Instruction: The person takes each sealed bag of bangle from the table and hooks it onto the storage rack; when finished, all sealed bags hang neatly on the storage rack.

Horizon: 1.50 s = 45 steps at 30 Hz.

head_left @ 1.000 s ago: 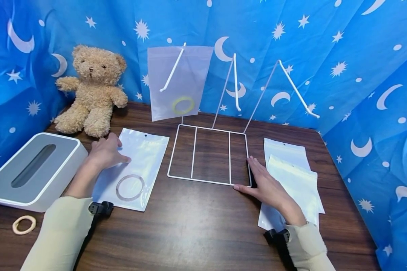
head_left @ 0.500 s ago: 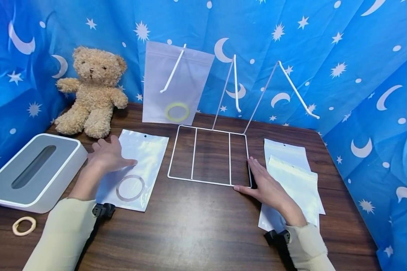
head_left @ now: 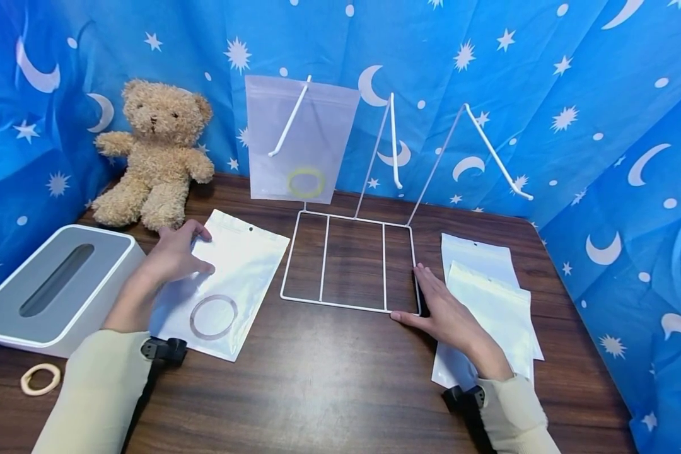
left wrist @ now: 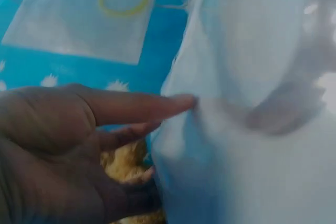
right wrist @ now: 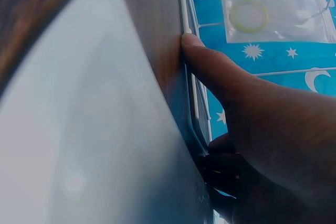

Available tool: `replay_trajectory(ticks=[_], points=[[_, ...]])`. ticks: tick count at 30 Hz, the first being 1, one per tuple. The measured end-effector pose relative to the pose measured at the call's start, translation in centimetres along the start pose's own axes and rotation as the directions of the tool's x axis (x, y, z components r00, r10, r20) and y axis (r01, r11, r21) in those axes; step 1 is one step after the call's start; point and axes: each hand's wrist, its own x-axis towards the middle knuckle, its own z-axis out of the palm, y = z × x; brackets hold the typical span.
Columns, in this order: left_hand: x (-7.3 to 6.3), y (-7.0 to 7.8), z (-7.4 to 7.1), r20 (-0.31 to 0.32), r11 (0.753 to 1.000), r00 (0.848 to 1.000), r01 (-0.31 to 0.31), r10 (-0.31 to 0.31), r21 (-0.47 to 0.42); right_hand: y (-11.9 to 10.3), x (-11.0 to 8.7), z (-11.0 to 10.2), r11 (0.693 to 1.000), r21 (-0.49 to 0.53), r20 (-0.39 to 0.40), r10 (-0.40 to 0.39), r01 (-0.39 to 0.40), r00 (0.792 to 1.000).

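Bag, white and slick, one: lying under the left hand [head_left: 173, 252], which is touching its left side. Ring [head_left: 193, 317], dull pinkish: showing apparently inside that bag [head_left: 250, 271], just nearer the person than the thumb. Left hand's grip: not clenching; thumb and forefinger are standing apart on the film. For a sure hold, fingertips probably want slipping under the edge beside them, thumb pressing above, ring staying low. Wire rack [head_left: 384, 265], white: standing between both hands. Right hand [head_left: 451, 312]: spreading against its near corner, not clasping; a light, steady brace there should suit. Hanging bag [head_left: 329, 135], yellow ring [head_left: 290, 183] inside: hanging beyond the left hand, rightward. White bags [head_left: 490, 309]: lying overlapped beside the right hand. Teddy bear [head_left: 161, 142]: sitting beyond the left hand. Slotted box [head_left: 96, 284]: standing outside that wrist.
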Motion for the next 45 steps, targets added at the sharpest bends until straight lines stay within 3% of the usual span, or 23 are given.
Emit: replay_trajectory(ticks=[6, 9, 13, 16, 19, 22, 25, 28, 30, 32, 33, 34, 36, 39, 41, 45], points=[[0.0, -0.7, -1.6, 0.111, 0.997, 0.994, -0.006, 0.014, -0.076, 0.0, 0.0, 0.0, 1.0, -0.001, -0.002, 0.0, 0.0, 1.0], [-0.5, -0.6, -2.5, 0.166, 0.996, 0.983, -0.07, 0.078, -0.049, 0.0, 0.0, 0.1, 1.0, -0.002, 0.0, 0.0, 0.0, 1.0], [-2.3, 0.8, -3.9, 0.217, 0.973, 0.948, -0.23, 0.232, -0.032, 0.0, 0.0, 0.0, 1.0, -0.005, 0.0, -0.001, 0.001, 1.0], [-3.8, 2.7, -4.5, 0.217, 0.928, 0.904, -0.372, 0.369, -0.028, 0.0, 0.0, 0.0, 1.0, -0.006, -0.004, -0.001, 0.001, 1.0], [-5.1, 5.0, -4.3, 0.194, 0.848, 0.83, -0.529, 0.523, -0.025, 0.1, -0.1, 0.1, 1.0, -0.004, -0.006, -0.004, 0.004, 1.0], [-6.0, 7.2, -3.5, 0.129, 0.726, 0.717, -0.686, 0.685, -0.049, 0.2, -0.1, 0.1, 1.0, -0.008, -0.01, -0.012, 0.012, 1.0], [-6.6, 9.4, -1.9, 0.024, 0.594, 0.598, -0.79, 0.801, -0.153, 0.3, -0.1, 0.0, 0.999, -0.002, -0.016, -0.034, 0.034, 0.999], [-7.4, 11.9, -0.1, -0.109, 0.443, 0.485, -0.854, 0.868, -0.273, 0.3, -0.1, -0.1, 0.997, 0.014, -0.032, -0.071, 0.071, 0.997], [-8.0, 13.6, 0.9, -0.196, 0.348, 0.429, -0.872, 0.882, -0.345, 0.4, -0.2, -0.1, 0.993, 0.024, -0.048, -0.113, 0.114, 0.992], [-8.6, 15.1, 1.5, -0.281, 0.266, 0.386, -0.885, 0.879, -0.382, 0.4, -0.1, -0.2, 0.989, 0.031, -0.062, -0.143, 0.145, 0.988], [-8.9, 15.7, 1.6, -0.32, 0.239, 0.377, -0.887, 0.869, -0.395, 0.4, -0.1, -0.1, 0.987, 0.034, -0.069, -0.156, 0.158, 0.985], [-9.0, 16.1, 1.8, -0.35, 0.224, 0.379, -0.884, 0.857, -0.41, 0.5, -0.1, -0.1, 0.985, 0.035, -0.073, -0.167, 0.17, 0.983], [-8.9, 16.5, 2.1, -0.397, 0.21, 0.402, -0.871, 0.826, -0.445, 0.4, -0.1, -0.2, 0.985, 0.033, -0.074, -0.165, 0.168, 0.983], [-8.8, 16.7, 2.3, -0.427, 0.236, 0.462, -0.844, 0.778, -0.482, 0.4, -0.1, -0.2, 0.989, 0.024, -0.07, -0.147, 0.149, 0.987], [-8.7, 16.7, 2.4, -0.431, 0.253, 0.492, -0.828, 0.756, -0.501, 0.4, -0.2, -0.2, 0.991, 0.016, -0.062, -0.132, 0.133, 0.989], [-8.3, 16.7, 2.4, -0.422, 0.278, 0.527, -0.806, 0.738, -0.522, 0.4, -0.2, -0.1, 0.996, 0.015, -0.049, -0.09, 0.091, 0.995]])
